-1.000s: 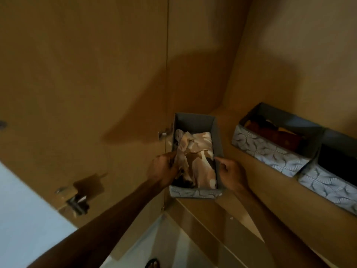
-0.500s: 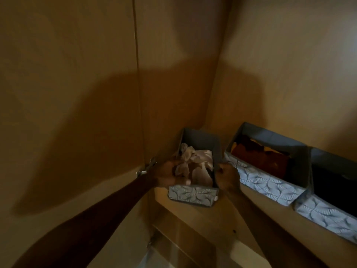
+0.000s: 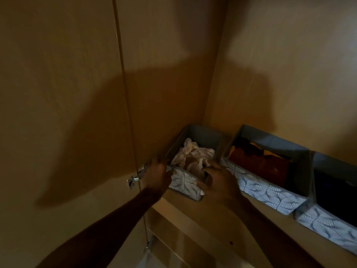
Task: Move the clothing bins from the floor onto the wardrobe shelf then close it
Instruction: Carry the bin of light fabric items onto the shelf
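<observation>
Gripping the bin of pale clothes (image 3: 184, 183) by its front corners, my left hand (image 3: 157, 176) and right hand (image 3: 217, 183) should push it straight back, close beside the red-clothes bin (image 3: 262, 190)

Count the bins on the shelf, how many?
3, all on the shelf. The pale-clothes bin is in the corner; the orange-clothes bin beside it; the dark bin rightmost, partly out of frame.
</observation>
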`<state>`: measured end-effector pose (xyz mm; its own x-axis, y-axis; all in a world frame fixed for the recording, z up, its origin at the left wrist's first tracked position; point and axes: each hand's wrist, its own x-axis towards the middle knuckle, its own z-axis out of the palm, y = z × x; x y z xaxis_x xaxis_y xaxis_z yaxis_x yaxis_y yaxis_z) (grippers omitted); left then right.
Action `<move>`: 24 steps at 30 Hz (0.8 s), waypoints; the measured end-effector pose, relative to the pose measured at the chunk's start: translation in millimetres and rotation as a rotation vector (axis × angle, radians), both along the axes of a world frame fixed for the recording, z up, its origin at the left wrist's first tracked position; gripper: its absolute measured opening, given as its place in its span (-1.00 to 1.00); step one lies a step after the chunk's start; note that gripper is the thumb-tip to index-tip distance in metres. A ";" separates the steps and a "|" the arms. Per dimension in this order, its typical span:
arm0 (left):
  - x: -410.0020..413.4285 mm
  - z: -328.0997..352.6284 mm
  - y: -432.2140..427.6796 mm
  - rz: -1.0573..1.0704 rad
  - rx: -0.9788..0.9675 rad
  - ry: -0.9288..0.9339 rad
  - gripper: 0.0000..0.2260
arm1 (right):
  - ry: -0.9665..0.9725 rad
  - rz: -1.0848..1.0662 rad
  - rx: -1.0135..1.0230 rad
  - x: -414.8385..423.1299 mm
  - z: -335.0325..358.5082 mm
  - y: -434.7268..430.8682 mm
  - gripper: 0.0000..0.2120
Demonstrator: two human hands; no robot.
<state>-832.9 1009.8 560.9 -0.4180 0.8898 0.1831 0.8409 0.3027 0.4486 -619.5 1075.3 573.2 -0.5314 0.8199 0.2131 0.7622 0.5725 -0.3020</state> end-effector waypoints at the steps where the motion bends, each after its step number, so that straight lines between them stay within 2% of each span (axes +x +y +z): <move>1: 2.3 1.3 1.1 -0.008 0.005 0.014 -0.60 | -0.028 0.009 -0.003 1.3 -2.0 2.2 -0.44; 3: 3.4 3.4 4.4 -0.038 0.039 0.022 -0.63 | -0.052 0.031 -0.015 4.2 -6.9 9.2 -0.46; 6: 2.8 7.0 12.8 -0.133 0.079 0.026 -0.64 | -0.008 0.054 -0.022 8.1 -10.8 22.8 -0.60; 12: 15.0 -18.2 16.8 -0.317 -0.004 0.069 -0.32 | 0.043 -0.024 0.021 7.9 -12.9 40.7 -0.66; 18: 23.2 -29.6 31.9 -0.311 -0.088 0.083 -0.15 | -0.041 0.037 0.107 4.8 -11.9 52.3 -0.59; 21: 17.3 -20.9 51.4 -0.315 -0.125 0.087 -0.04 | -0.118 0.097 0.132 7.9 -5.7 64.4 -0.60; 24: 12.9 -18.1 73.0 -0.315 -0.144 0.109 -0.03 | -0.149 0.062 0.208 9.4 -2.0 74.6 -0.67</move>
<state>-820.0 1082.7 542.8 -0.1039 0.9917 0.0753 0.9436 0.0744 0.3227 -610.1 1149.9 571.2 -0.6173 0.7315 0.2894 0.7511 0.6575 -0.0597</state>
